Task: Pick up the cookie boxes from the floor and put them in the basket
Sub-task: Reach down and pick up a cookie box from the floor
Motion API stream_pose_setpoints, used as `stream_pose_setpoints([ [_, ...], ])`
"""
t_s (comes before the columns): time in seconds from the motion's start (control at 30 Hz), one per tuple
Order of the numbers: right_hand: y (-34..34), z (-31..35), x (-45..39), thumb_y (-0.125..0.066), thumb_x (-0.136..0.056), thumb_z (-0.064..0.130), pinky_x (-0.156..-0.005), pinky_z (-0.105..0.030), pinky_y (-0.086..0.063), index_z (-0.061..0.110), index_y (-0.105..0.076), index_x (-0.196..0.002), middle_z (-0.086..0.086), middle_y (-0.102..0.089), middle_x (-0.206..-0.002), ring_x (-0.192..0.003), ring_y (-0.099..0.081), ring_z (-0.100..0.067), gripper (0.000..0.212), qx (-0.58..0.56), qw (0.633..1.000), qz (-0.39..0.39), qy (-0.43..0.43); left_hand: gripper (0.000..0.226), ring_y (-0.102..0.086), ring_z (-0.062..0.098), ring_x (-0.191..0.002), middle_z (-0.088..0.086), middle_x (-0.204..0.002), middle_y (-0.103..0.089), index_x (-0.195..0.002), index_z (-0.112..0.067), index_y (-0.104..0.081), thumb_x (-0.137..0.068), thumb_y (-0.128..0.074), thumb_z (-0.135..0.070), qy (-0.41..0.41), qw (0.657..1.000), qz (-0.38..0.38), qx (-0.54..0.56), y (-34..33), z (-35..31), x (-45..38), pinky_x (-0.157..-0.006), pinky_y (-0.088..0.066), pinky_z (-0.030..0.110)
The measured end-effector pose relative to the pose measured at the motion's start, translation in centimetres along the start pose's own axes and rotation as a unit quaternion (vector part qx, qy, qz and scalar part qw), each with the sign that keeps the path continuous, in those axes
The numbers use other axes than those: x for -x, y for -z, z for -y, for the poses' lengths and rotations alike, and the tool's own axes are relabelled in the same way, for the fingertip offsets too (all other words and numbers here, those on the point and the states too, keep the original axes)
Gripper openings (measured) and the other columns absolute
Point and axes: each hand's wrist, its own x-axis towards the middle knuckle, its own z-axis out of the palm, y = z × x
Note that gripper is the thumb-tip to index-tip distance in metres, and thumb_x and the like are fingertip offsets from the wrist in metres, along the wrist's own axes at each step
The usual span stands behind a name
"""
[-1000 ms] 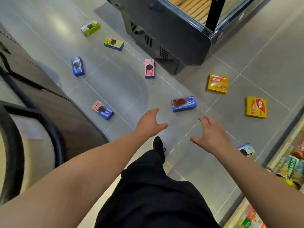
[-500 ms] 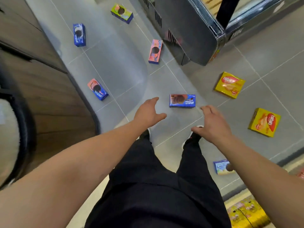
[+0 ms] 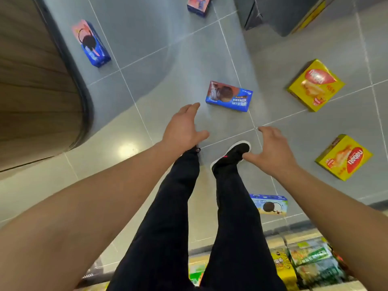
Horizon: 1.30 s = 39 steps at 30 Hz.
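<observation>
Both arms reach out over the grey tiled floor [image 3: 147, 49]. The left hand [image 3: 181, 128] hangs with fingers spread wide and loosely bent, holding nothing; the right hand [image 3: 270, 151] is the same, fingers apart and empty. Just beyond them, slightly nearer the left hand, a blue chocolate cookie box [image 3: 229, 99] lies flat on the tiles, touched by neither hand. A pink-and-blue cookie box [image 3: 90, 43] lies far left beside the curved wooden counter [image 3: 35, 80], and another pink box [image 3: 198, 5] sits at the far edge. Two yellow wafer boxes [image 3: 316, 85] [image 3: 344, 157] lie well apart on the right. A light-blue cookie box [image 3: 269, 204] rests near the right leg, close to a shelf of snack packets [image 3: 310, 261]. Black shoes [image 3: 231, 155] stand beneath the hands.
</observation>
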Motion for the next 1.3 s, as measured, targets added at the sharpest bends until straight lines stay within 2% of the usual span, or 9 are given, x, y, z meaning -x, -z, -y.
stream_pose_setpoints([
  [0.27,-9.4,-3.5,-15.6,-0.081,-0.066,0.039,-0.104,-0.035,-0.036,0.014,-0.037,-0.143,-0.009,-0.036,-0.144,-0.13,-0.04,-0.03,0.092,0.001,1.0,-0.006,-0.003,0.098,-0.036,0.03,-0.136,0.007,-0.156,-0.026,-0.151,-0.023,-0.021,-0.071,-0.075,-0.04,-0.01,1.0,0.005,-0.028,-9.9,6.9,-13.5,-0.107,-0.035,0.035],
  [0.47,-15.6,-6.9,-27.2,-0.084,-0.063,0.038,-0.104,-0.038,-0.035,0.013,-0.035,-0.143,-0.012,-0.037,-0.143,-0.126,-0.04,-0.036,0.097,0.019,0.999,-0.044,-0.014,0.106,-0.032,0.032,-0.138,0.006,-0.159,-0.016,-0.151,-0.028,-0.016,-0.066,-0.079,-0.037,-0.051,0.997,0.023,-0.049,-17.2,11.3,-24.0,-0.106,-0.039,0.041],
  [0.7,-19.0,-9.6,-38.8,-0.083,-0.051,0.058,-0.117,-0.047,-0.021,0.024,-0.011,-0.152,-0.005,-0.015,-0.158,-0.145,-0.012,-0.033,0.128,0.157,0.984,-0.085,0.023,0.123,-0.015,0.037,-0.144,0.01,-0.161,-0.006,-0.152,-0.029,-0.009,-0.055,-0.084,-0.031,-0.131,0.984,-0.012,-0.122,-22.3,13.2,-36.2,-0.112,-0.031,0.049],
  [0.77,-19.8,-10.3,-40.4,-0.083,-0.05,0.057,-0.119,-0.047,-0.015,0.026,-0.004,-0.152,-0.005,-0.011,-0.16,-0.147,-0.006,-0.034,0.133,0.193,0.977,-0.088,0.024,0.125,-0.01,0.038,-0.145,0.011,-0.161,-0.002,-0.152,-0.03,-0.005,-0.054,-0.082,-0.033,-0.15,0.977,-0.017,-0.153,-23.5,13.4,-38.2,-0.115,-0.025,0.051],
  [0.83,-20.4,-10.8,-41.6,-0.085,-0.051,0.05,-0.118,-0.047,-0.016,0.026,-0.004,-0.151,-0.005,-0.013,-0.158,-0.147,-0.006,-0.035,0.131,0.197,0.974,-0.107,0.023,0.125,-0.009,0.039,-0.145,0.011,-0.161,-0.001,-0.151,-0.031,-0.004,-0.054,-0.083,-0.031,-0.163,0.971,-0.027,-0.171,-24.4,13.5,-39.8,-0.115,-0.024,0.052],
  [0.93,-20.7,-11.1,-41.8,-0.084,-0.052,0.041,-0.113,-0.047,-0.028,0.023,-0.009,-0.15,-0.006,-0.023,-0.15,-0.142,-0.016,-0.036,0.125,0.185,0.975,-0.121,0.035,0.119,-0.023,0.039,-0.139,0.013,-0.157,-0.015,-0.15,-0.028,-0.013,-0.052,-0.081,-0.03,-0.185,0.965,-0.052,-0.181,-24.7,13.7,-40.4,-0.108,-0.033,0.052],
  [1.0,-20.4,-10.7,-40.5,-0.084,-0.051,0.039,-0.11,-0.046,-0.033,0.022,-0.011,-0.15,-0.007,-0.026,-0.147,-0.138,-0.021,-0.035,0.123,0.197,0.974,-0.099,0.044,0.118,-0.03,0.038,-0.133,0.013,-0.152,-0.023,-0.149,-0.025,-0.018,-0.05,-0.081,-0.032,-0.183,0.966,-0.047,-0.175,-24.3,13.8,-39.0,-0.101,-0.039,0.05],
  [1.13,-18.6,-8.6,-34.9,-0.085,-0.049,0.043,-0.106,-0.045,-0.035,0.022,-0.011,-0.151,-0.006,-0.027,-0.146,-0.136,-0.024,-0.034,0.127,0.212,0.975,-0.041,0.06,0.118,-0.035,0.04,-0.128,0.013,-0.151,-0.024,-0.149,-0.024,-0.02,-0.048,-0.082,-0.032,-0.158,0.976,-0.005,-0.15,-21.8,14.1,-32.3,-0.097,-0.041,0.046],
  [1.3,-13.1,-2.1,-24.9,-0.084,-0.051,0.045,-0.107,-0.044,-0.036,0.02,-0.012,-0.151,-0.007,-0.029,-0.144,-0.135,-0.025,-0.034,0.125,0.227,0.969,-0.014,0.092,0.115,-0.036,0.039,-0.127,0.012,-0.152,-0.022,-0.149,-0.025,-0.02,-0.052,-0.082,-0.035,-0.128,0.983,0.007,-0.13,-12.9,12.7,-21.5,-0.095,-0.043,0.046],
])
